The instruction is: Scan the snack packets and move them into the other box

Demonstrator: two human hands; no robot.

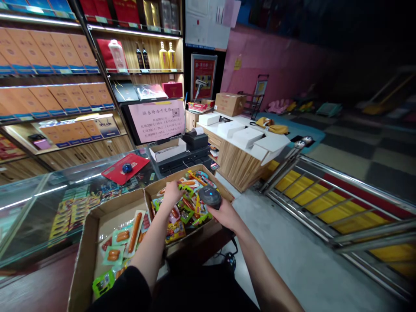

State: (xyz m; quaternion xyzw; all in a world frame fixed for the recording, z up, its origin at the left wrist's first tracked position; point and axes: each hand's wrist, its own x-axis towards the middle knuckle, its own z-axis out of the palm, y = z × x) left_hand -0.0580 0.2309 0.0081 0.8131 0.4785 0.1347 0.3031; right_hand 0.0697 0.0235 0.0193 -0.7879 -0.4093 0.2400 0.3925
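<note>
My right hand (227, 214) is wrapped around a dark handheld barcode scanner (209, 196), its rounded head over the right cardboard box (147, 190). Inside that box lie many wrapped snacks, among them sausages and a yellow packet (175, 231). My left hand (172, 193) is closed at the box's left side, its fingertips on a green snack packet (186, 190); the fingers partly hide it. Below my left forearm, the left cardboard box (85, 247) holds fewer packs, such as a long wrapped sausage (134, 232) and a green packet (103, 284).
Left of the boxes is a glass display counter (35, 208) with a red sheet (125, 168) on top. Beyond stand a monitor (156, 119), a receipt printer (196, 139) and stocked shelves (55, 76). A metal railing (312, 195) runs along the right.
</note>
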